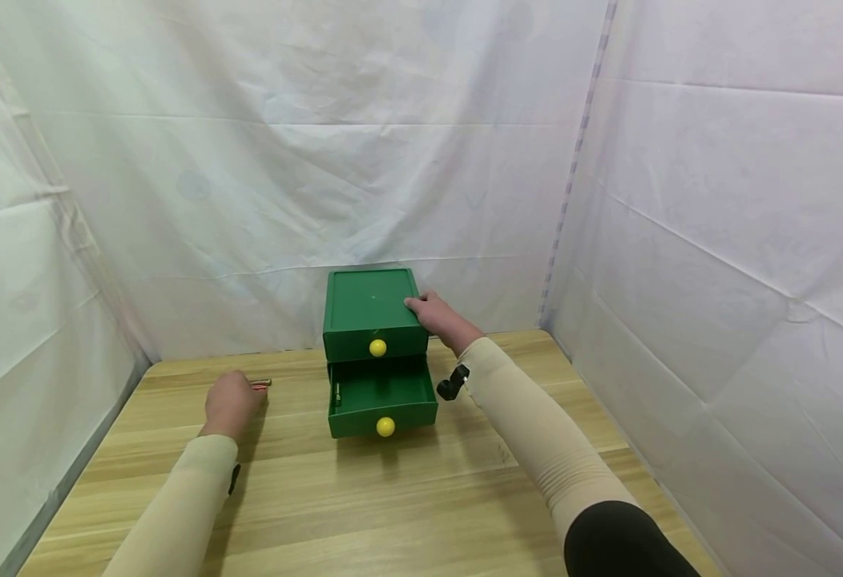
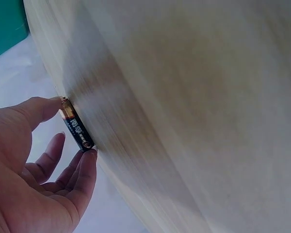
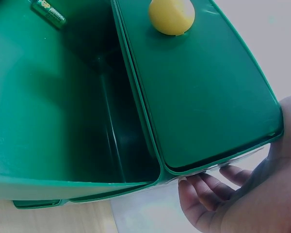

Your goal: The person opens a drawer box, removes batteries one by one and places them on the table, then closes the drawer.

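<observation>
My left hand (image 1: 230, 401) is low over the left part of the table. In the left wrist view its thumb and a fingertip pinch a black-and-gold battery (image 2: 76, 124) by the two ends, at the wooden surface. Beside those fingers in the head view shows a small red item (image 1: 259, 388), too small to make out. My right hand (image 1: 439, 314) rests on the right side of a green drawer cabinet (image 1: 373, 298), thumb on the top edge, fingertips touching the side wall. Its lower drawer (image 1: 385, 391) is pulled out, with a green battery (image 3: 49, 13) inside at the left.
The upper drawer (image 1: 349, 346) is closed; each drawer front carries a round yellow knob (image 1: 385, 427). The cabinet stands toward the back of the wooden table (image 1: 393, 513). White sheeting (image 1: 248, 200) hangs behind and at both sides.
</observation>
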The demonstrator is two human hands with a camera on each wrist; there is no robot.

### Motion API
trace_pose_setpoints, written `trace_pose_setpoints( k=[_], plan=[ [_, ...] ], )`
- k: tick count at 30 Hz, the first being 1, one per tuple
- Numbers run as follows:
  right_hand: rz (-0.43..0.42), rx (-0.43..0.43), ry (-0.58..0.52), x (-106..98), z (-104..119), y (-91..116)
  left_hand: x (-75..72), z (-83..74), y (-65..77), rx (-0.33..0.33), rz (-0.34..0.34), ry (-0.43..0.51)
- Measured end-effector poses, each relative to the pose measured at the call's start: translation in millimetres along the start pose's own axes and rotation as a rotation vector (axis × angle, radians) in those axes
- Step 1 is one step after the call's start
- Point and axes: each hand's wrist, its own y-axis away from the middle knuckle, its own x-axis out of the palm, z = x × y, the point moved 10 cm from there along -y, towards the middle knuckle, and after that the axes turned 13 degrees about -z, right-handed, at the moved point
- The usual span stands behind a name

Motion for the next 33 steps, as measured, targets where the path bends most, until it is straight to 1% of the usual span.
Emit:
trace_pose_setpoints(
  k=[4,10,13,17,21,24,30,33],
  plan=[
    [0.003,-0.002,-0.001,0,1,1,0.0,0.4,-0.3,-0.013,-0.003,0.011],
    [0.005,-0.001,0.001,1,0,0,-2.2,8.4,-2.4,-0.039,0.011,0.025],
    [0.004,0.001,0.005,0,0,0,-6.7,12.8,-3.4,-0.045,0.002,0.015],
    [0.003,-0.004,0.007,0,0,-1,-13.0,17.0,-4.1,-0.048,-0.004,0.027],
    [0.008,-0.003,0.006,0,-2,-3,-22.2,20.6,-4.8,-0.047,-0.026,0.036],
    [0.007,0.000,0.004,0,-2,-4,-31.4,22.3,-5.3,-0.055,-0.055,0.032],
    [-0.005,-0.001,0.010,-2,-3,-4,-42.1,22.4,-0.9,-0.088,-0.039,0.016],
    [-0.001,-0.002,0.010,-1,-3,-3,-47.6,20.6,2.2,-0.097,-0.050,0.022]
  ],
)
